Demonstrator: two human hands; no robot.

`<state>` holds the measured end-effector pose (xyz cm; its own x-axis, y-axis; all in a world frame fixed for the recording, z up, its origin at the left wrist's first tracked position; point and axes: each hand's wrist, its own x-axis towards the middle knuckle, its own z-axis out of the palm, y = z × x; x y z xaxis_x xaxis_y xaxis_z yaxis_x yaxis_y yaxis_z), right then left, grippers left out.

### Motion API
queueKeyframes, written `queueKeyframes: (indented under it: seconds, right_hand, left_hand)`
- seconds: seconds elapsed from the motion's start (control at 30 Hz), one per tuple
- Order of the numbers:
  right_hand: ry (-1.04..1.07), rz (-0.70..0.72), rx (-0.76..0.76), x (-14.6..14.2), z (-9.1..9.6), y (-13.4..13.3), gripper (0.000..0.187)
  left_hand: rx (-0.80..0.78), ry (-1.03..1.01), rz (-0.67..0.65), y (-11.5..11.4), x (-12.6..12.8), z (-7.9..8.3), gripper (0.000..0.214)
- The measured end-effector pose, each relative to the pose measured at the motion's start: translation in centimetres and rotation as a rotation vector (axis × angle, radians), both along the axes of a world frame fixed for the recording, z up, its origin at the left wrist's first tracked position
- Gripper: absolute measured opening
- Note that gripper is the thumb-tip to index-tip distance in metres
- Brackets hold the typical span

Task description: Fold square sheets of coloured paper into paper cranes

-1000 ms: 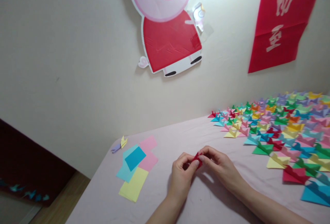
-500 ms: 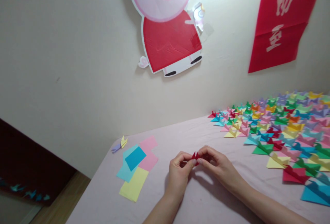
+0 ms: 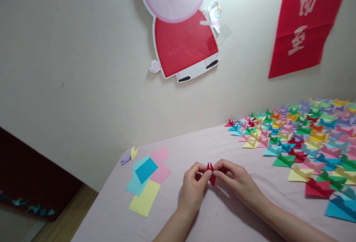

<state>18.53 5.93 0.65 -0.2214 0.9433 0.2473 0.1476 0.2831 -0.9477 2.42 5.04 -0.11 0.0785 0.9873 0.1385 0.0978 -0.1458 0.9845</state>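
Observation:
A small red folded paper piece point(image 3: 212, 178) is pinched between both hands above the middle of the bed-like, pink-covered surface point(image 3: 222, 219). It has two narrow points at the top and one point at the bottom. My left hand point(image 3: 193, 182) grips its left side between thumb and fingers. On the other side, my right hand point(image 3: 232, 175) holds it the same way. The fingertips hide part of the paper's sides. Left of my hands lie loose paper sheets: a blue one point(image 3: 146, 170), a yellow one point(image 3: 146, 199) and pink ones point(image 3: 160, 173).
Rows of colourful folded paper cranes point(image 3: 297, 156) cover the right side. Two slim folded pieces, one yellow point(image 3: 134, 153) and one purple point(image 3: 125, 159), lie at the far left corner. The wall behind carries a pig cutout point(image 3: 185, 45) and a red banner point(image 3: 303, 30).
The red paper has turned upright a little between my fingers, so its lower point now shows below my thumbs. Both hands have otherwise barely moved.

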Motion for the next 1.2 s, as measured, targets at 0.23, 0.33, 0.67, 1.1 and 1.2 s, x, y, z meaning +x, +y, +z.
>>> queueKeyframes:
  seconds: [0.23, 0.33, 0.67, 1.1, 1.2]
  right_hand:
    - [0.092, 0.046, -0.058, -0.14, -0.36, 0.26, 0.025]
    - [0.089, 0.056, -0.077, -0.07, -0.39, 0.26, 0.027]
    - [0.075, 0.056, -0.051, 0.05, -0.43, 0.40, 0.022]
    - [0.012, 0.025, 0.007, 0.03, -0.87, 0.47, 0.022]
    - [0.005, 0.022, 0.004, -0.03, -0.77, 0.39, 0.022]
  left_hand:
    - [0.006, -0.017, -0.019, -0.16, 0.36, -0.23, 0.022]
    - [0.052, 0.081, 0.021, -0.42, 0.53, -0.01, 0.020]
    - [0.039, 0.142, 0.052, -0.27, 0.16, 0.20, 0.016]
    - [-0.002, 0.004, 0.070, 0.11, 0.05, -0.08, 0.017]
    - [-0.013, -0.013, 0.061, 0.10, 0.12, -0.11, 0.018]
